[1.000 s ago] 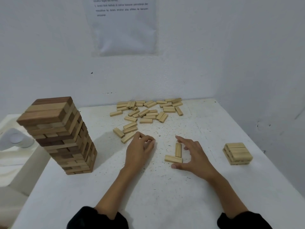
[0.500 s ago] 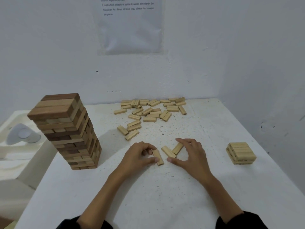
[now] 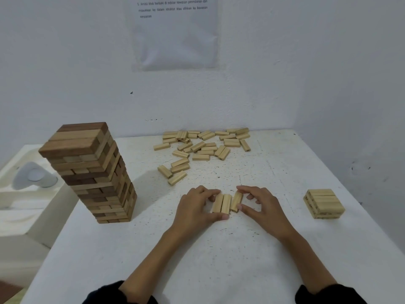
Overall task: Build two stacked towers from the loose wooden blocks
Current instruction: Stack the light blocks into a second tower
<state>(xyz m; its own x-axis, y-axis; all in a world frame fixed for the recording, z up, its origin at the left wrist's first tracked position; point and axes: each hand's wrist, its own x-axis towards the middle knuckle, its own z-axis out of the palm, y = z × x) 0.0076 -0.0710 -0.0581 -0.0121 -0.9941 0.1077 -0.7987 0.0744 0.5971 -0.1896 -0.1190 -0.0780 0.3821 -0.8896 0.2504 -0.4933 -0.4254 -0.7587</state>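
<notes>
Three light wooden blocks (image 3: 226, 202) lie side by side on the white table (image 3: 219, 249), in the middle. My left hand (image 3: 197, 208) pinches the two left blocks between thumb and fingers. My right hand (image 3: 260, 205) pinches the right block (image 3: 236, 201), which sits slightly tilted beside the pair. A tall tower (image 3: 92, 172) of dark and light blocks stands at the left. A low stack (image 3: 323, 204) of light blocks stands at the right. Several loose blocks (image 3: 201, 148) lie scattered at the back of the table.
A white wall rises behind and to the right of the table, with a printed sheet (image 3: 175, 31) taped on it. A lower white surface with a round white object (image 3: 35, 175) lies left of the table, behind the tall tower.
Both hands brought the three scattered blocks together; they now lie nearly parallel, side by side, where before they pointed different ways.
</notes>
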